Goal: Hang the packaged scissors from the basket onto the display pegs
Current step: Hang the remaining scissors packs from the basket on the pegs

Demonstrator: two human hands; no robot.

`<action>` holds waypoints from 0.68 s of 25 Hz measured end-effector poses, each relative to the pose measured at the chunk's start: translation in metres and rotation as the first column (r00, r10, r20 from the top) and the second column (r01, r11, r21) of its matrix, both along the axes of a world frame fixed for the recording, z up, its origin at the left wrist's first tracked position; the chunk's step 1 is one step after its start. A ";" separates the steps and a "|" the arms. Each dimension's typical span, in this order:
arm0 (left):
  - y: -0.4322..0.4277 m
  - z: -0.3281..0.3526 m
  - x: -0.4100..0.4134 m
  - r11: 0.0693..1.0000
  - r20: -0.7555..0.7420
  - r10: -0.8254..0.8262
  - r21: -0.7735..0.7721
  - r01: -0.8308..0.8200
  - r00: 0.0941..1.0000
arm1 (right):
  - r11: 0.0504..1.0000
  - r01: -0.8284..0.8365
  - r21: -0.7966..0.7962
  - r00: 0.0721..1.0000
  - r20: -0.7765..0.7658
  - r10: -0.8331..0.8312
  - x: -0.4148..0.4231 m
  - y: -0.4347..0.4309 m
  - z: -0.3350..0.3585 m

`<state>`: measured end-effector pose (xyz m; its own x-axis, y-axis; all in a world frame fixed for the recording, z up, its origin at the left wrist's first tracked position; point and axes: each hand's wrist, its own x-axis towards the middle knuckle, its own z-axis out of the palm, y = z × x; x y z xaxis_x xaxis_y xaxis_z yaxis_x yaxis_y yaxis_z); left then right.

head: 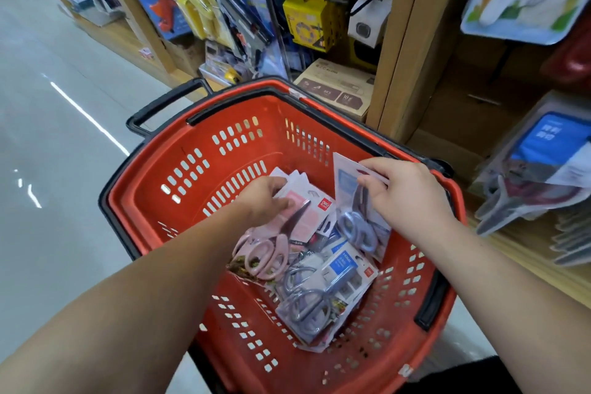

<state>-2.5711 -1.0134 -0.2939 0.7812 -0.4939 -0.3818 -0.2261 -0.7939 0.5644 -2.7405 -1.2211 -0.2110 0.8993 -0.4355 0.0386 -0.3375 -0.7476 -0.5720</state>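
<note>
Left hand (264, 199) grips pink carded scissors (271, 249), right hand (406, 198) pinches lilac carded scissors (355, 224).

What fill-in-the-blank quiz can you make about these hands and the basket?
1. The scissor packs lie in a basket coloured ____.
2. The left hand grips a pack whose scissors are ____.
3. The right hand pinches the lilac-handled pack by its ____ edge.
Missing words: red; pink; top.
</note>
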 end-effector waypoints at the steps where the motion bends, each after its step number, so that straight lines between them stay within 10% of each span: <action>1: 0.003 0.010 -0.005 0.999 0.033 -0.022 -0.032 0.023 0.999 | 0.999 0.020 0.026 0.999 0.039 -0.021 -0.003 -0.001 0.004; 10: -0.001 0.180 -0.072 0.740 0.281 0.117 -0.665 0.105 0.953 | 0.999 0.041 -0.029 0.923 0.384 -0.027 -0.047 -0.005 0.136; 17: -0.088 0.281 -0.139 0.586 0.372 0.083 -0.769 0.257 0.924 | 0.999 0.039 0.008 0.891 0.453 -0.039 -0.136 -0.055 0.238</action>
<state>-2.7096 -1.1009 -0.0124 0.7032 -0.5320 0.4717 -0.5720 -0.0292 0.8197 -2.8768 -1.2756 0.0271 0.7665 -0.4698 0.4380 -0.0710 -0.7397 -0.6691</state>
